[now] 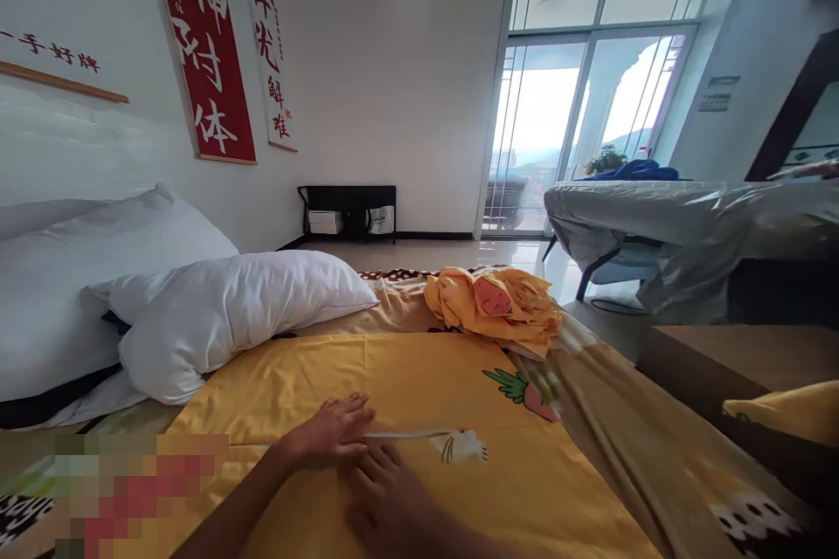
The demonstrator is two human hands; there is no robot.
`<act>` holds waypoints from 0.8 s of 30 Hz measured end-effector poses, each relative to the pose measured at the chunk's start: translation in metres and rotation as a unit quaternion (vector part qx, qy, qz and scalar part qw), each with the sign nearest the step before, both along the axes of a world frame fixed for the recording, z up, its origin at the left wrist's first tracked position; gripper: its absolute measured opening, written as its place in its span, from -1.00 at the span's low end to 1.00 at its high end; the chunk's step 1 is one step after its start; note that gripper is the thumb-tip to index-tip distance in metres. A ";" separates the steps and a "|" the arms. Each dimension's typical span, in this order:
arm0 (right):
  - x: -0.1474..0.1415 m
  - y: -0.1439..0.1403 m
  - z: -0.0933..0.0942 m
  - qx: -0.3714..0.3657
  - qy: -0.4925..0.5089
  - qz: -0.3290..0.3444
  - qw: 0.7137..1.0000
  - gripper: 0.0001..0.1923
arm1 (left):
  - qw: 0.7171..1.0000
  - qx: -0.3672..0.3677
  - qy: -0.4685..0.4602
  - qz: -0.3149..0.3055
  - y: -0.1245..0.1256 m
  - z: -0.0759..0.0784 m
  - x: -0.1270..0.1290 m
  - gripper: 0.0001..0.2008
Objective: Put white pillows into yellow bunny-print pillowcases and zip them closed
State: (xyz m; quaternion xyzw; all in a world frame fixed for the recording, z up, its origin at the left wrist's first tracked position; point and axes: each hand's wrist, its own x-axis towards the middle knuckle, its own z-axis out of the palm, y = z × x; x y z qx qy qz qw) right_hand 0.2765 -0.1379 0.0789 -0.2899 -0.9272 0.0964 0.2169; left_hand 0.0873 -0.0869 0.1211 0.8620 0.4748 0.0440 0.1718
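1. Covering most of the lower frame, the bed [609, 419] runs out of view at the bottom and right edges; its tan patterned cover shows along the right side.
2. The yellow sheet [367, 384] lies spread flat on the bed, printed with a carrot [528, 391] and a white rabbit figure [459, 445]; its near edge is cut off by the frame.
3. Two white pillows [223, 306] lie at the left of the bed, the rear one partly hidden behind the front one.
4. A grey covered piece of furniture [688, 223] stands at the right; what it is cannot be made out. Another person's hand [809, 170] rests on it at the frame edge.
5. A bundled yellow cloth [491, 301] with a carrot print sits on the far end of the bed.
6. Wall writing: a red banner [206, 44] carries large white Chinese characters; a white banner [268, 44] beside it carries red ones; a third strip at far left is cut off.
7. A pixelated block [124, 489] masks the lower left corner.
8. The left hand [334, 437] lies flat, fingers extended, pressing on the yellow sheet and grasping nothing.
9. The right hand [386, 502] is in shadow and blurred, resting on the sheet just beside the left hand; its fingers appear extended and hold nothing.
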 end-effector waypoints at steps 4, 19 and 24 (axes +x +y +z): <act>0.002 0.006 -0.009 0.020 -0.028 -0.006 0.999 -0.64 | 0.999 -0.027 -0.019 -0.014 0.041 -0.019 0.002 -0.21; -0.029 0.027 -0.100 0.283 0.058 0.036 0.957 -0.80 | 0.990 0.045 0.021 0.135 0.103 -0.016 0.003 -0.31; -0.032 0.029 -0.116 0.160 0.011 0.077 0.984 -0.60 | 0.968 0.144 -0.005 0.203 0.104 -0.030 0.012 -0.50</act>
